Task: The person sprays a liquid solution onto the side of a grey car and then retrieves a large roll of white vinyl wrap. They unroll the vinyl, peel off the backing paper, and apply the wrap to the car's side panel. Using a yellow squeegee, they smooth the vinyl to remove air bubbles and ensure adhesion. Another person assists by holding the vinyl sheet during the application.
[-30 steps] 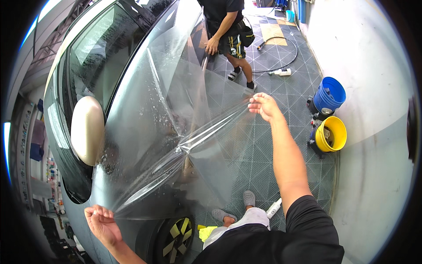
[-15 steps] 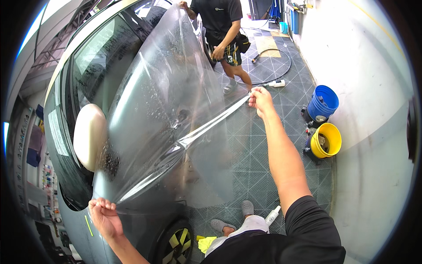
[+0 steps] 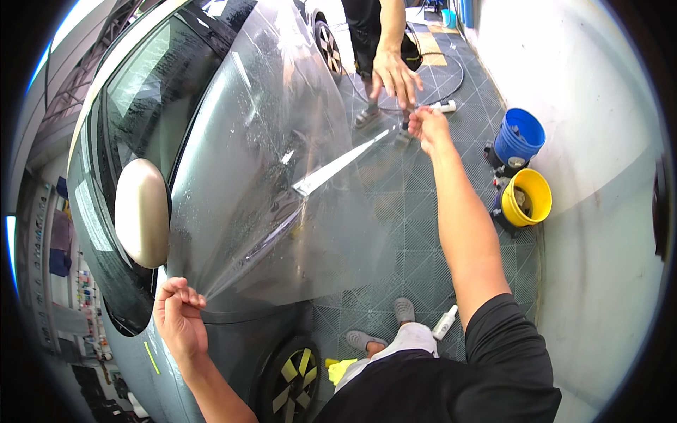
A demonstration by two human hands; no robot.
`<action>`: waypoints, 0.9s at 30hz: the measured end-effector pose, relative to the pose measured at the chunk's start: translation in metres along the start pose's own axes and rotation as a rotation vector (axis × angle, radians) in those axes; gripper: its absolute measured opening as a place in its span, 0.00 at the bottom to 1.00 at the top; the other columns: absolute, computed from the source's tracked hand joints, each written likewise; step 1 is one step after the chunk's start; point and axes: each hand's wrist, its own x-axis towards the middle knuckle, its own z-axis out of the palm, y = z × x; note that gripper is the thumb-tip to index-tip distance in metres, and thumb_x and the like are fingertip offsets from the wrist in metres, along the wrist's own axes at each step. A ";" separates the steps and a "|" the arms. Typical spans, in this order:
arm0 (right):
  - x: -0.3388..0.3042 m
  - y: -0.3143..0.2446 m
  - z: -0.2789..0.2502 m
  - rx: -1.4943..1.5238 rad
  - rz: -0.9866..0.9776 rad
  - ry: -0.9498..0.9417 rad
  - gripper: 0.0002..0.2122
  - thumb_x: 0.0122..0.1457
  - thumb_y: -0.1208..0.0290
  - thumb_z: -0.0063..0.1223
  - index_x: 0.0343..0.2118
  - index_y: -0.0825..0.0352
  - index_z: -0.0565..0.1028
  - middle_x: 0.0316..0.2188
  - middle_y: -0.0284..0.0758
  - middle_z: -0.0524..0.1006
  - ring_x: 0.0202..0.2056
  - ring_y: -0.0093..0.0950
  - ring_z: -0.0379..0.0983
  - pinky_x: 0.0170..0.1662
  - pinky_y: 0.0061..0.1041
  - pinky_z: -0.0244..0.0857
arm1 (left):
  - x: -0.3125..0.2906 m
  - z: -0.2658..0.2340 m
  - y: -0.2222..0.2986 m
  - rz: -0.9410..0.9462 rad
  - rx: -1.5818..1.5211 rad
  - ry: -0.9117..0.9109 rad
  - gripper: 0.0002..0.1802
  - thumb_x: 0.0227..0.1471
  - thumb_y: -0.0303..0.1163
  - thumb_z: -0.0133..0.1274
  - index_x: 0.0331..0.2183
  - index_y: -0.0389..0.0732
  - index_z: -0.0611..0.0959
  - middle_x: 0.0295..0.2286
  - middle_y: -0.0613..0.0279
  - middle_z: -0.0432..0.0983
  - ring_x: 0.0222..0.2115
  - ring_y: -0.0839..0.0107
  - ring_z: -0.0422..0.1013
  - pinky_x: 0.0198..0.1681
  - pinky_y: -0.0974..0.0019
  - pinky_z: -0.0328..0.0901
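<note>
A large sheet of clear plastic film [image 3: 338, 233], wet with droplets, stretches along the side of a grey car [image 3: 233, 352]. My left hand [image 3: 182, 317] pinches its near corner, just below the pale side mirror [image 3: 142, 213]. With my right arm stretched out, my right hand [image 3: 429, 128] grips the film's outer corner above the floor. A bright taut fold runs between my two hands. Right beyond my right hand, a co-worker's hand [image 3: 396, 76] reaches down with its fingers spread; whether it touches the film I cannot tell.
A blue bucket [image 3: 519, 139] and a yellow bucket [image 3: 525, 197] stand by the white wall [image 3: 599, 141] on the right. White bottles lie near my feet [image 3: 446, 322] and by the co-worker [image 3: 444, 106]. A black hose [image 3: 462, 77] curves over the tiled floor. A yellow cloth [image 3: 341, 371] lies beside the wheel [image 3: 293, 384].
My right hand has moved slightly farther away, and my left hand has risen a little. The co-worker has come nearer and now reaches an arm toward my right hand.
</note>
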 end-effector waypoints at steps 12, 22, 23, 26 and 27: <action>0.022 0.017 -0.043 0.112 -0.076 0.061 0.11 0.61 0.72 0.49 0.44 0.70 0.68 0.28 0.37 0.75 0.23 0.24 0.72 0.25 0.24 0.69 | 0.015 0.032 0.014 -0.055 -0.007 -0.158 0.05 0.55 0.21 0.41 0.29 0.42 0.69 0.24 0.66 0.63 0.24 0.75 0.61 0.30 0.69 0.62; -0.235 0.094 -0.065 -0.847 -0.829 0.107 0.26 0.53 0.58 0.62 0.47 0.72 0.67 0.40 0.42 0.71 0.42 0.38 0.69 0.48 0.39 0.63 | 0.024 0.069 0.017 -0.060 -0.071 -0.388 0.03 0.56 0.22 0.41 0.31 0.40 0.69 0.26 0.64 0.63 0.26 0.73 0.62 0.31 0.67 0.64; -0.286 0.118 -0.059 -0.918 -0.863 -0.034 0.28 0.51 0.56 0.64 0.47 0.71 0.68 0.41 0.42 0.70 0.43 0.40 0.68 0.50 0.41 0.62 | 0.018 0.066 0.023 -0.057 -0.072 -0.380 0.03 0.57 0.22 0.41 0.32 0.40 0.69 0.26 0.64 0.63 0.26 0.73 0.62 0.31 0.67 0.64; -0.346 0.169 -0.057 -1.176 -0.761 0.021 0.25 0.48 0.59 0.66 0.46 0.68 0.71 0.43 0.41 0.70 0.45 0.41 0.67 0.51 0.42 0.60 | 0.031 0.073 0.017 -0.104 -0.168 -0.474 0.02 0.58 0.23 0.40 0.33 0.39 0.69 0.28 0.64 0.62 0.27 0.73 0.62 0.32 0.67 0.64; -0.342 0.178 -0.057 -1.200 -0.763 0.051 0.23 0.48 0.61 0.66 0.45 0.67 0.72 0.43 0.40 0.70 0.45 0.40 0.67 0.50 0.41 0.60 | 0.032 0.079 0.020 -0.108 -0.201 -0.508 0.02 0.58 0.23 0.40 0.34 0.39 0.68 0.28 0.64 0.62 0.28 0.73 0.62 0.32 0.67 0.64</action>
